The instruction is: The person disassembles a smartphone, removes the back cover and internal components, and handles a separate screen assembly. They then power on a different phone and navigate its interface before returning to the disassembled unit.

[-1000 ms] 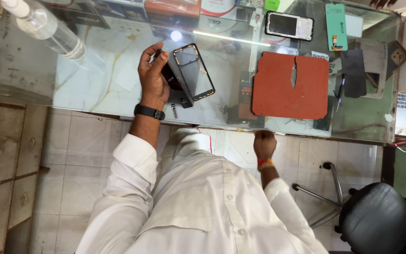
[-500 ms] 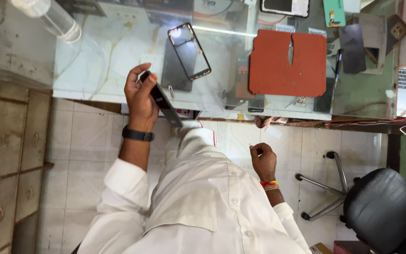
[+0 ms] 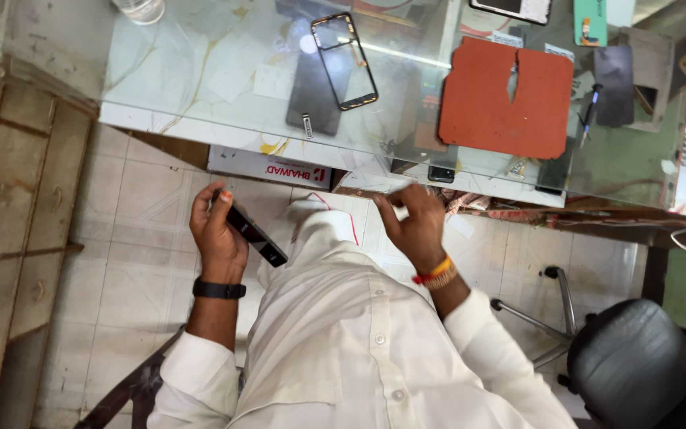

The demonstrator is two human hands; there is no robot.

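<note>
My left hand (image 3: 217, 238), with a black band on its wrist, is shut on a slim black phone (image 3: 257, 235) and holds it low over my lap, below the glass desk's (image 3: 200, 79) front edge. My right hand (image 3: 414, 226), with an orange thread at the wrist, hovers just under the desk edge. Its fingers are curled and pinched together, and nothing shows in them. On the glass lie an empty phone frame (image 3: 345, 61) and, beside it, a dark flat panel (image 3: 314, 95).
A red-orange mat (image 3: 506, 99) lies on the desk to the right, with a small tool (image 3: 589, 111) and a dark phone back (image 3: 614, 75) beyond it. A white box (image 3: 267, 167) sits under the desk. Wooden drawers (image 3: 17, 199) stand left, a black chair (image 3: 637, 365) right.
My left hand has pulled the black phone off the desk down toward my lap. The phone frame stayed on the glass. My right hand rose toward the middle, fingers pinching.
</note>
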